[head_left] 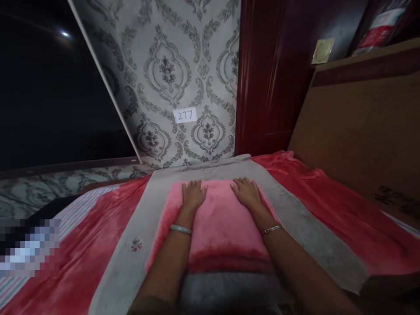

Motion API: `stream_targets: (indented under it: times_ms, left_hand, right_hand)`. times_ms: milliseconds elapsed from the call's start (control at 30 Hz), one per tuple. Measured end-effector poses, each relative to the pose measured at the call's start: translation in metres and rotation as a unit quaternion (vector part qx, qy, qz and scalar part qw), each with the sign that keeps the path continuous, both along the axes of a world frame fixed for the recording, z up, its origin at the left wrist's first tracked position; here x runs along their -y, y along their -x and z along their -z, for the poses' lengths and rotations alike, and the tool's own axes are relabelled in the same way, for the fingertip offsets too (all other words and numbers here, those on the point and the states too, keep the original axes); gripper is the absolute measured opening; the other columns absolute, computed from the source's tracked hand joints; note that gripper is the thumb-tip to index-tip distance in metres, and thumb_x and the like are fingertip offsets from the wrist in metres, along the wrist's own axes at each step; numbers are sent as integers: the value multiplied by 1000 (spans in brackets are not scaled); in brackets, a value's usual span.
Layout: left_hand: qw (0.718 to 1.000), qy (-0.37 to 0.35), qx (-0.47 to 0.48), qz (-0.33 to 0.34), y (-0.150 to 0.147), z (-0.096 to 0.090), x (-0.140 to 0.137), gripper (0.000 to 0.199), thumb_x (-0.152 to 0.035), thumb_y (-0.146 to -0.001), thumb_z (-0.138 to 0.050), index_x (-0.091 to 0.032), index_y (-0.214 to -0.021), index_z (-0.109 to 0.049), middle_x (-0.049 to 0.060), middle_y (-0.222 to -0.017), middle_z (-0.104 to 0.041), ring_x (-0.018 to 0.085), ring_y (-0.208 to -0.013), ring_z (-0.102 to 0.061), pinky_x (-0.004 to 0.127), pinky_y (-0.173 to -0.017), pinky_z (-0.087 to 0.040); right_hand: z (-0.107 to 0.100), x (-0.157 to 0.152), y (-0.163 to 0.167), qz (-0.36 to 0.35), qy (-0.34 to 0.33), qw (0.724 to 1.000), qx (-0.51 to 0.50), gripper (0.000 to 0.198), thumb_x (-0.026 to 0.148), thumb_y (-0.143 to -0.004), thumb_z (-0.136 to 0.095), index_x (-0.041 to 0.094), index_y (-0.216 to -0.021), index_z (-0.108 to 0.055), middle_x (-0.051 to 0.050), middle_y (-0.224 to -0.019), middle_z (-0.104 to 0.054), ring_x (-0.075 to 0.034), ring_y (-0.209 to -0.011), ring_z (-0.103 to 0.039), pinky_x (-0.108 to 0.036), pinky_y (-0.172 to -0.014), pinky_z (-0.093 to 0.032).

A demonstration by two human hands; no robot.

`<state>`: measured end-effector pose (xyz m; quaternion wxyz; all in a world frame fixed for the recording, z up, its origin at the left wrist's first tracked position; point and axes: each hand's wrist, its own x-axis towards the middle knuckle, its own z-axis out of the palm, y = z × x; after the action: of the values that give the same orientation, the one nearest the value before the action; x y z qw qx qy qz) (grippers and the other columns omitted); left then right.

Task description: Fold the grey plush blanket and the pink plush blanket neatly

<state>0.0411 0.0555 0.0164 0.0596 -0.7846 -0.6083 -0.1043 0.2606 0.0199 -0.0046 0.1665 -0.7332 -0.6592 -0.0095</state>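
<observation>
A folded pink plush blanket (223, 227) lies in front of me as a thick rectangular pad, its darker layered fold toward me. My left hand (194, 194) rests flat on its far left part, fingers stretched out. On the far right part lies my right hand (246, 191), palm down, fingers extended. Neither hand grips anything. Beneath the pad spreads a grey cloth (127, 249) with a small flower motif on the left. Each wrist wears a bracelet.
Red plush fabric (88, 229) flanks the grey cloth on both sides, above striped cloth (82, 201). A large dark screen (59, 87) stands at left. A cardboard box (367, 122) holds the right side, with a bottle (380, 28) above. A "277" label (185, 115) marks the patterned wall.
</observation>
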Motion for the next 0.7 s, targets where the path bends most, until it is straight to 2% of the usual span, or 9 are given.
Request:
stream_targets:
  times_ms: [300,533,600,700]
  left_hand:
    - [996,26,-3,-90,14,-1,-4,63,-52,-101,-24,-19,-145,-54,14,-150,-54,32,-143,-41,59,-120,-22]
    - [989,104,5,-104,36,-7,8,67,-54,-100,-19,-26,-159,-33,7,-169,-26,33,-156,-17,67,-119,-22]
    - [989,110,2,-102,39,-9,14,66,-53,-101,-19,-25,-160,-30,7,-169,-24,32,-156,-16,66,-119,-24]
    - [990,105,-9,-95,44,-11,23,66,-51,-101,-22,-21,-159,-31,10,-168,-27,30,-155,-22,61,-120,-26]
  right_hand:
    - [-4,8,-4,31,16,999,-3,53,41,-104,-28,20,-146,-53,-11,-154,-50,-27,-145,-36,-50,-119,-22]
    - [-2,24,-21,74,67,994,-33,62,49,-103,-21,23,-157,-38,-7,-167,-29,-29,-153,-23,-56,-117,-29]
    - [-2,29,-23,78,74,993,-40,63,50,-103,-20,24,-158,-34,-5,-169,-25,-29,-153,-23,-55,-116,-32]
    - [-1,37,-27,86,88,991,-55,65,51,-103,-19,25,-161,-29,-4,-171,-18,-30,-152,-26,-52,-114,-36]
